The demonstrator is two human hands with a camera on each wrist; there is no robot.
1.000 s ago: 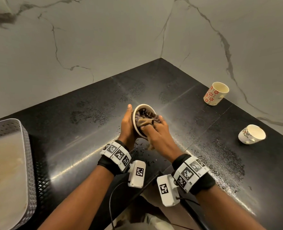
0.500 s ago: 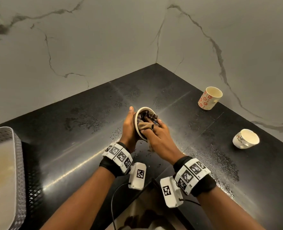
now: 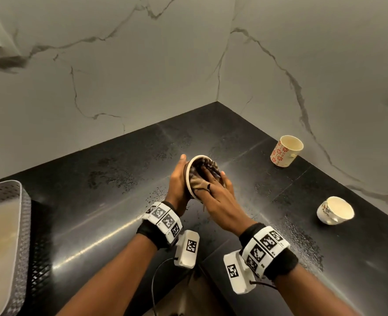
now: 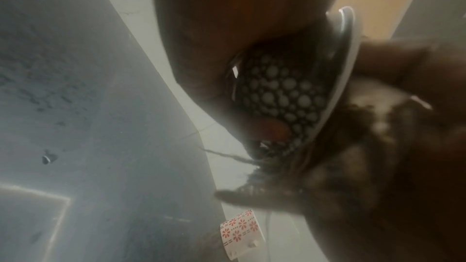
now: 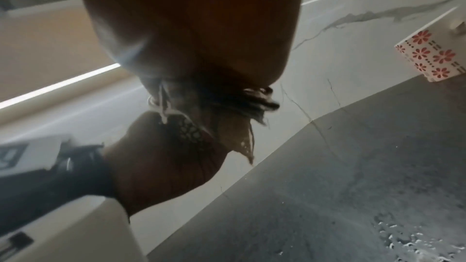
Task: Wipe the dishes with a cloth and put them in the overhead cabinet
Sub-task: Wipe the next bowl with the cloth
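Your right hand has its fingers pushed into the mouth of the small round ceramic bowl with the dark, white-dotted outside, pressing the frayed brown-and-tan cloth against the inner wall; whether they curl round the cloth you cannot tell, since the cloth hides their tips. Your left hand wraps the bowl's back, thumb up at the rim's 11 o'clock, palm cupping the dotted outside, so the bowl is held tipped on its side above the black polished stone counter, near the middle of the head view.

Expect the bowl to be light, rigid and breakable, and probably slick, since water beads lie on the counter below it. Keep the palm spread under the base and the thumb hooked over the rim; a pinch on the rim alone looks risky. The cloth is limp, with loose threads trailing at 6 o'clock that could snag.

At 2 o'clock stands a cream mug with red flowers; at 3 o'clock a low cream cup with a printed side; at 9 o'clock a grey perforated plastic basket, cut off by the frame.

The bowl's inside is mostly covered, so how dry it is cannot be judged. The overhead cabinet is out of view. Both wrist views are blurred and largely filled by skin.
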